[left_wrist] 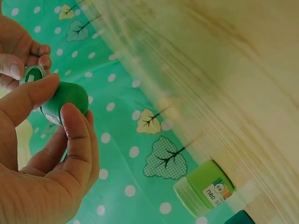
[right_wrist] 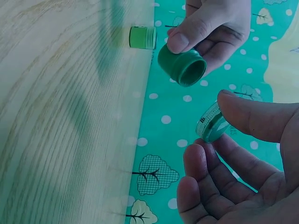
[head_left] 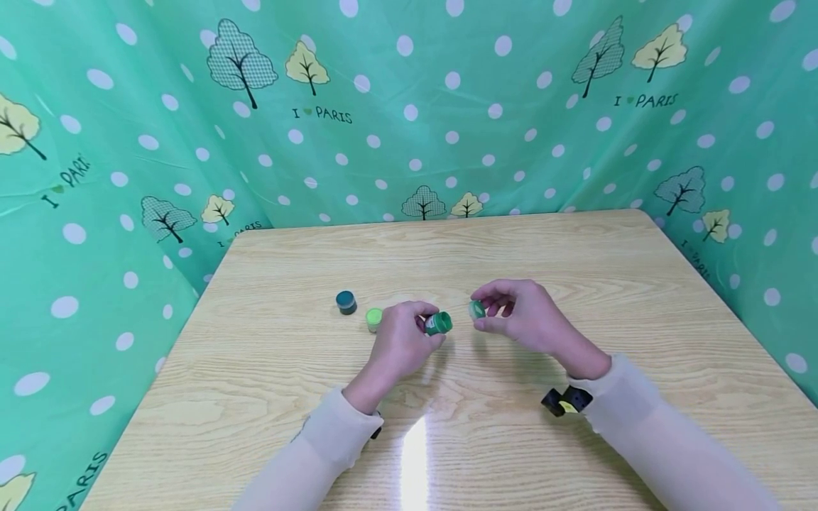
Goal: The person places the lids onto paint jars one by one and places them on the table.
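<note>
My left hand [head_left: 404, 337] grips a small dark green paint jar [head_left: 438, 323], tilted sideways with its uncovered mouth toward the right. In the right wrist view the mouth of that jar [right_wrist: 183, 65] shows a green inside. Between thumb and fingertips, my right hand [head_left: 520, 312] pinches the clear lid [right_wrist: 212, 122], apart from the jar by a short gap. Just left of my left hand stands a light green jar [head_left: 373, 319] with its cap on, partly behind the hand. Its label [left_wrist: 217, 191] reads "deli".
Farther left on the wooden table [head_left: 255, 383] stands a dark teal jar [head_left: 346, 302]. A green dotted curtain [head_left: 409, 142] hangs behind the table and along its sides. Glare [head_left: 414, 461] lies on the wood near the front.
</note>
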`<state>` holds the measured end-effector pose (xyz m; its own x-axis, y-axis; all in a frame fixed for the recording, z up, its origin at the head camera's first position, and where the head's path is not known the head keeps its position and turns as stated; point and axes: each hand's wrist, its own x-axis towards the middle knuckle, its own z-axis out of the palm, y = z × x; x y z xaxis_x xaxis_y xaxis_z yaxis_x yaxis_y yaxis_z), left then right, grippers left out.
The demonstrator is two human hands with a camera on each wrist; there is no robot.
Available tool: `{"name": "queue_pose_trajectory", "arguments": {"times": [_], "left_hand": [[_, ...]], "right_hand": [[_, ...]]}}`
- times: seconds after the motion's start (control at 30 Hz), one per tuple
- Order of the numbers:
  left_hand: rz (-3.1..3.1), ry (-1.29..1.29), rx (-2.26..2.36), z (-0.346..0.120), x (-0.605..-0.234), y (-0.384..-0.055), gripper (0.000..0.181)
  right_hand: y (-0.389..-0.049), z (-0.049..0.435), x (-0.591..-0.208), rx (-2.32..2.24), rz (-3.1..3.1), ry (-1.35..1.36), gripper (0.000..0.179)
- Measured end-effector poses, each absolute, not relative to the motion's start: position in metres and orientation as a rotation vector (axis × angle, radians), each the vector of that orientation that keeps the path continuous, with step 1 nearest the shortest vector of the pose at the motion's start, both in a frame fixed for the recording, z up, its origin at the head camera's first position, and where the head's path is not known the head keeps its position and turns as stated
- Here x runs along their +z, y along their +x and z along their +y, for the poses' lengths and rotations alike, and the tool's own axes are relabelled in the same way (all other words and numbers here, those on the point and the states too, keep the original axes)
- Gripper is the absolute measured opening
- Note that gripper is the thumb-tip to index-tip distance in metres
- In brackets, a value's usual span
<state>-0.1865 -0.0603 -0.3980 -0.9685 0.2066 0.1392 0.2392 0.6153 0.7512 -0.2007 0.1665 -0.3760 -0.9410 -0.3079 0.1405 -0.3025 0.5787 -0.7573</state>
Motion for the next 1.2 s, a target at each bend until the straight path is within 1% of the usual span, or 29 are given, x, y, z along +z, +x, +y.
{"name": "queue_pose_trajectory", "arguments": {"times": [0.27, 0.53, 1.2], "left_hand": [[-2.792, -0.383, -1.302, -0.060, -0.398, -0.186, 0.033], [-2.781, -0.399, -1.303, -0.060, -0.399, -0.184, 0.030], [-2.759, -0.430, -1.294, -0.060, -0.400, -0.183, 0.029]], "right_hand": [[-0.201, 0.160, -0.375, -1.330, 2.755, -0.535, 0.032], [-0.202, 0.155, -0.377, -1.331, 2.735, -0.532, 0.032], [-0.201, 0.145, -0.381, -1.339, 2.708, -0.584, 0.030]]}}
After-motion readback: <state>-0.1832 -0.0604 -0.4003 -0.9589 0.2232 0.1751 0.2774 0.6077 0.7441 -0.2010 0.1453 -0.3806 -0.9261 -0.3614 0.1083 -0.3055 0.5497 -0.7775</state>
